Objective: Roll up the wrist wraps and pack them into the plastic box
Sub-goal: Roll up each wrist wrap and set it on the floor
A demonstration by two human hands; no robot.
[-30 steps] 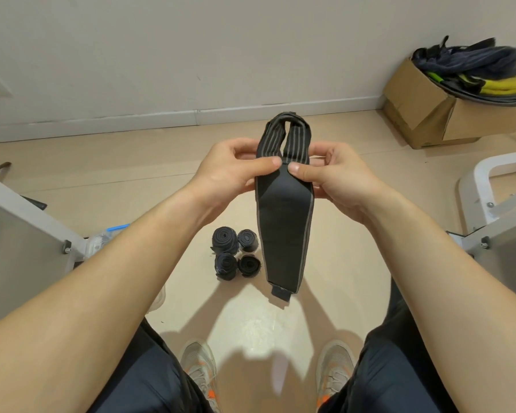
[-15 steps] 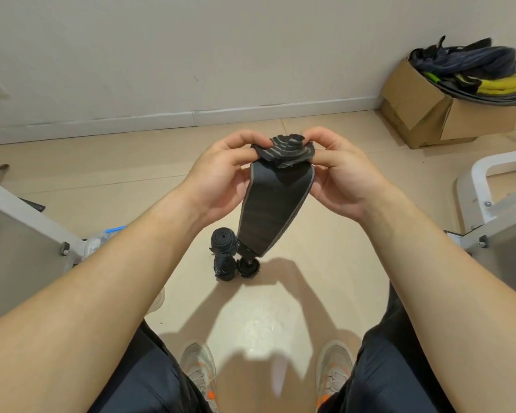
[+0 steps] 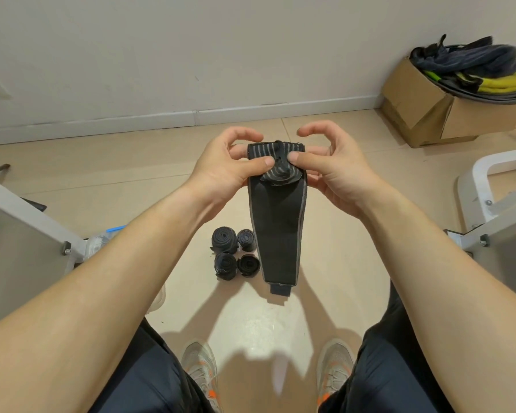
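Pinched folded top of wrist wrap [image 3: 276,222] with fingers [image 3: 259,162] of left hand [image 3: 227,171] and right hand [image 3: 334,171]; likely risked a loose, crooked roll from uneven pressure.

Both hands [image 3: 230,171] [image 3: 331,171] pinch a wrist wrap [image 3: 277,222] above 4 rolled wraps [image 3: 234,253].
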